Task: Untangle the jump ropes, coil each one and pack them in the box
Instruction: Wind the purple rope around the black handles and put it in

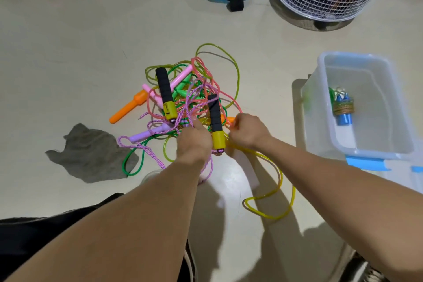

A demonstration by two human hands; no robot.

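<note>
Your left hand (194, 142) has its grip curled into the braided pink-and-purple cord (146, 151) at the 6 o'clock edge of the tangle (190, 96), which lies on the floor (68, 64) in front of you. Your right hand (247, 131) pinches the yellow rope (274, 201) just beside the black-and-yellow handle (216, 126); that rope trails back toward you in a loose loop. The clear box (325, 110) sits at 3 o'clock, well apart from the pile, with one wound rope with blue handles (343, 110) already inside.

Expect the plastic ropes to be light, springy and somewhat slick, so they probably slide free if you feed them through loops rather than tug. The braided cord looks soft and limp and is likely to snag and tighten. Take hold at the handles: they are stiff, easy to hold, and leading a handle out through the knot should draw its rope after it.
</note>
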